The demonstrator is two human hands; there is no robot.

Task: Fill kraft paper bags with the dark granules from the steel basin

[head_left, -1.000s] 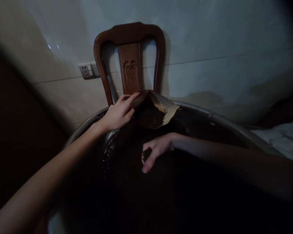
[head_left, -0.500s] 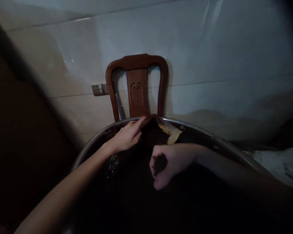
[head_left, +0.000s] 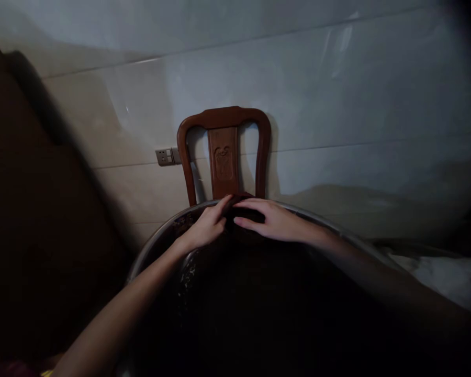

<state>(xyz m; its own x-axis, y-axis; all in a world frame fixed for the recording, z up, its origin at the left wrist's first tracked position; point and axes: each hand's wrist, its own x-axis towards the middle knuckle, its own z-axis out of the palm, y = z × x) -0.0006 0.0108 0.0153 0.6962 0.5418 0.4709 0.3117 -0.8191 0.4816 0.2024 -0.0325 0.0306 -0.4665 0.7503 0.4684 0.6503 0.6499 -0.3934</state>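
My left hand (head_left: 209,226) is closed at the far rim of a big round metal basin (head_left: 157,236), its thumb and fingers pinching the edge of a dark reddish bag (head_left: 241,197). Close beside it, my right hand (head_left: 279,220) reaches over the bag from the right. Between its thumb and stretched fingers is a dark clump (head_left: 251,214), too dim to identify. The basin's inside is almost black, so its contents are hidden. Some pale specks (head_left: 187,277) show below my left wrist.
A carved wooden chair back (head_left: 224,157) stands right behind the basin, against a tiled wall (head_left: 317,104). A socket plate (head_left: 167,156) is on the wall to its left. Whitish cloth or plastic (head_left: 439,275) lies at the right. A tall dark brown surface (head_left: 31,220) fills the left.
My right hand has risen from low in the basin to the bag at the far rim, carrying the dark clump. The bag's yellowish torn part is now covered. The left hand stays at the rim.
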